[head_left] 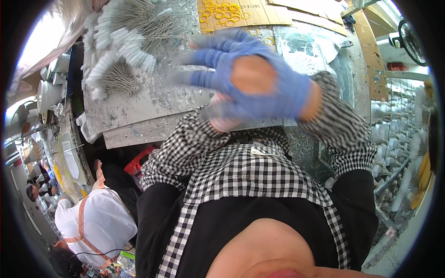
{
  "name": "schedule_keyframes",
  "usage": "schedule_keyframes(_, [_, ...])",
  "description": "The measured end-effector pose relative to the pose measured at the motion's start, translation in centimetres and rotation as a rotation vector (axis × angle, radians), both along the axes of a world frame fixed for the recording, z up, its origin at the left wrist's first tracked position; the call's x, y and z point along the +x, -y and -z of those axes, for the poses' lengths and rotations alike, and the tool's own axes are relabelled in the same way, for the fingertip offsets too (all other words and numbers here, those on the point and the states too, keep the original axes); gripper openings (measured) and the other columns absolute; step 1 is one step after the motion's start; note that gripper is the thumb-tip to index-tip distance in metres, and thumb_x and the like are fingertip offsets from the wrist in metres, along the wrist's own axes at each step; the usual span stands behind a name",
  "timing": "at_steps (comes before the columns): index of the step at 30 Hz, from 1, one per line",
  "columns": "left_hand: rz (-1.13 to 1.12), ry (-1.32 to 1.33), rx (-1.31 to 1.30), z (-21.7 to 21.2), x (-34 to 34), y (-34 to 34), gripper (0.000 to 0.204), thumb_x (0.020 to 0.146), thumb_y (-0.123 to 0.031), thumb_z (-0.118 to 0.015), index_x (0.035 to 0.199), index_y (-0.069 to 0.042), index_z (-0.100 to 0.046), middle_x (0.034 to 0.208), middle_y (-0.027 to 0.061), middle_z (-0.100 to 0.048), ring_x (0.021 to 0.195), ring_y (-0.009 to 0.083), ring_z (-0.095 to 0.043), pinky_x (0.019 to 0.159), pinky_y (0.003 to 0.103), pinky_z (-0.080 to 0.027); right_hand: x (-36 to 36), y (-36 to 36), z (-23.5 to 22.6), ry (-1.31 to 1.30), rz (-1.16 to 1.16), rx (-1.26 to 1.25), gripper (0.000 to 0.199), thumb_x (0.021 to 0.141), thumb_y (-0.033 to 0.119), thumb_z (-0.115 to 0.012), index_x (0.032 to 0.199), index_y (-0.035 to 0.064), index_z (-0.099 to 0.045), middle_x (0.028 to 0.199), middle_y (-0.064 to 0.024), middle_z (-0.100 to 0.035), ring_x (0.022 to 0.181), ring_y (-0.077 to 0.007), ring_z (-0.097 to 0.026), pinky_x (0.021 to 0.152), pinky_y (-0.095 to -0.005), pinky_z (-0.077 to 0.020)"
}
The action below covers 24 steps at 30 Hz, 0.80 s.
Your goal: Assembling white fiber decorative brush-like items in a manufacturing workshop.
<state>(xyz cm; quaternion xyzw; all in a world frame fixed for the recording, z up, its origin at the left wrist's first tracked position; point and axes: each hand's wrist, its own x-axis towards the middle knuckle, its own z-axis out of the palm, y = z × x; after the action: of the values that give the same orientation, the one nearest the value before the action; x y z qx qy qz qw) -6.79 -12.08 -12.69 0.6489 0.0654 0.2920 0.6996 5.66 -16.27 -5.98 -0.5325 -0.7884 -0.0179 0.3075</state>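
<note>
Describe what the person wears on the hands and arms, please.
The raised hand wears a blue knitted glove with an opening on its back; motion blurs it. A second blue-gloved hand lies partly hidden behind it. Both arms have long sleeves in a black-and-white check pattern, and a black apron with checked straps covers the chest.

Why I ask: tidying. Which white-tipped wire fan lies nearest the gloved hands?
The middle fan, just left of the right hand's fingertips; the others lie higher and lower-left.

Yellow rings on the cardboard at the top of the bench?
Yes: a scatter of small yellow rings lies on the brown cardboard sheet at the bench's far edge, beyond the blurred blue-gloved hand.
</note>
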Motion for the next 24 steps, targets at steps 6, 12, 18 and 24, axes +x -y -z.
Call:
schedule_keyframes(6, [0.019, 0.083, -0.339, -0.6, 0.9, -2.2, 0.069, 0.078, 0.004, -0.081, 0.138, -0.004, -0.047, 0.12, 0.0098, -0.064, 0.099, 0.0135, -0.067, 0.085, 0.029, -0.058, 2.1, 0.4, 1.2, -0.394, -0.172, -0.118, 0.098, 0.071, 0.043, -0.088, 0.153, 0.0142, -0.043, 0.146, -0.0137, -0.054, 0.13, -0.031, -0.055, 0.111, -0.0463, -0.0435])
schedule_keyframes(12, [-0.359, 0.288, -0.046, -4.9, 1.4, -1.8, 0.06, 0.085, 0.007, -0.073, 0.137, 0.0, -0.045, 0.107, 0.0146, -0.067, 0.09, 0.0159, -0.068, 0.076, 0.028, -0.059, 0.2, 3.1, 4.5, -0.802, -0.027, -0.409, 0.102, 0.067, 0.039, -0.092, 0.15, 0.0065, -0.043, 0.139, -0.017, -0.061, 0.127, -0.0315, -0.059, 0.105, -0.0414, -0.05])
schedule_keyframes(18, [-0.326, 0.192, 1.035, -5.2, 0.1, -5.4, 0.036, 0.069, -0.003, -0.075, 0.104, -0.011, -0.077, 0.109, 0.0077, -0.072, 0.089, 0.0252, -0.071, 0.074, 0.034, -0.059, 0.2, 3.3, 7.3, -0.424, 0.198, -0.21, 0.031, 0.073, 0.015, -0.074, 0.1, 0.0043, -0.065, 0.085, -0.0139, -0.069, 0.08, -0.0373, -0.067, 0.072, -0.0445, -0.0545])
schedule_keyframes(24, [-0.224, 0.189, 1.098, 0.6, -2.0, -5.2, 0.032, 0.071, 0.002, -0.074, 0.101, -0.007, -0.074, 0.102, 0.011, -0.068, 0.084, 0.0269, -0.07, 0.07, 0.037, -0.058, -0.6, 2.6, 11.6, -0.373, 0.205, 0.011, 0.027, 0.065, 0.008, -0.07, 0.092, 0.0087, -0.065, 0.081, -0.0116, -0.065, 0.081, -0.0339, -0.066, 0.07, -0.0407, -0.0514])
